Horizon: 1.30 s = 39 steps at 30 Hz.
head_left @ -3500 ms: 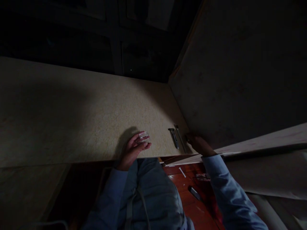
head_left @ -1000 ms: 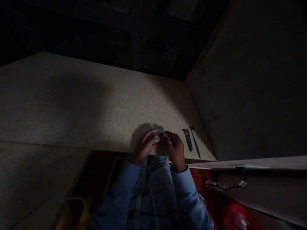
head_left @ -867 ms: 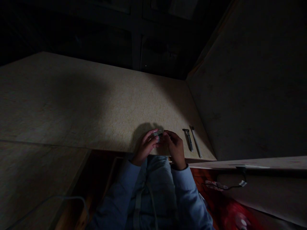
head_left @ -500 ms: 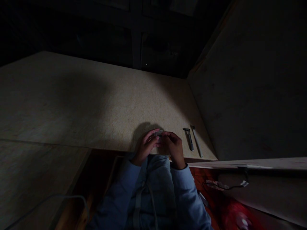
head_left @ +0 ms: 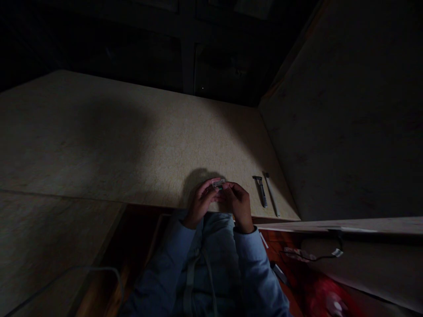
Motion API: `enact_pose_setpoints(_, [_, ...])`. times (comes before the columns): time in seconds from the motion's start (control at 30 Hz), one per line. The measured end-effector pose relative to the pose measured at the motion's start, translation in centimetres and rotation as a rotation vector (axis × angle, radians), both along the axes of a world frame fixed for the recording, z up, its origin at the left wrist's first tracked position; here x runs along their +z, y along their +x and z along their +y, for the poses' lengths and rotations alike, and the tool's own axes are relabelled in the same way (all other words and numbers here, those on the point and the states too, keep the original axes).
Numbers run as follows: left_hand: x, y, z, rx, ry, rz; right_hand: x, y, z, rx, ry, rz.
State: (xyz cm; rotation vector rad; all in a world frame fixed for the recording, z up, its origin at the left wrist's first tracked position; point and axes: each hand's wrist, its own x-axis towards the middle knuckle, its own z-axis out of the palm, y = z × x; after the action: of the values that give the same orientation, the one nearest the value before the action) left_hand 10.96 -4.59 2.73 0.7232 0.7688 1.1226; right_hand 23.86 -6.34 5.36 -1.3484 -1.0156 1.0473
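Observation:
Between my two hands, just above the table's front edge, is a small clear case (head_left: pixel 218 182) with a bit of green showing; its exact kind is too small to make out. My left hand (head_left: pixel 202 198) is closed round its left side. The fingers of my right hand (head_left: pixel 238 200) pinch at its right side. To the right of my right hand a dark razor (head_left: pixel 261 191) lies on the table, head toward the back. Beside it lies a toothbrush (head_left: pixel 272 194) with a pale handle and dark bristles.
The pale marbled table (head_left: pixel 185 132) runs to the far left, with a seam near a second surface (head_left: pixel 49 242). A grey panel (head_left: pixel 346 123) stands along the right. A cable (head_left: pixel 313 257) and a red bag (head_left: pixel 330 295) are low at the right.
My right hand has shifted very slightly left, and more green shows at the clear case. The razor and toothbrush have not moved.

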Motion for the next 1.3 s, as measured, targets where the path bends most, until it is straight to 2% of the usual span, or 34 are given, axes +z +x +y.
enact_pose_setpoints(0.17, [0.0,0.2,-0.1,0.012,-0.004,0.013,-0.5,0.1,-0.1,-0.015,-0.02,0.051])
enact_pose_setpoints(0.57, [-0.3,0.2,0.1,-0.023,-0.01,0.001,-0.3,0.3,-0.4,-0.017,-0.064,0.163])
enact_pose_setpoints(0.87, [-0.1,0.2,0.0,-0.018,-0.02,0.015,-0.9,0.0,-0.3,-0.076,-0.059,0.112])
enact_pose_setpoints(1.3, [0.2,0.3,-0.2,-0.002,0.028,0.049,-1.3,0.2,-0.2,-0.045,-0.051,0.16])
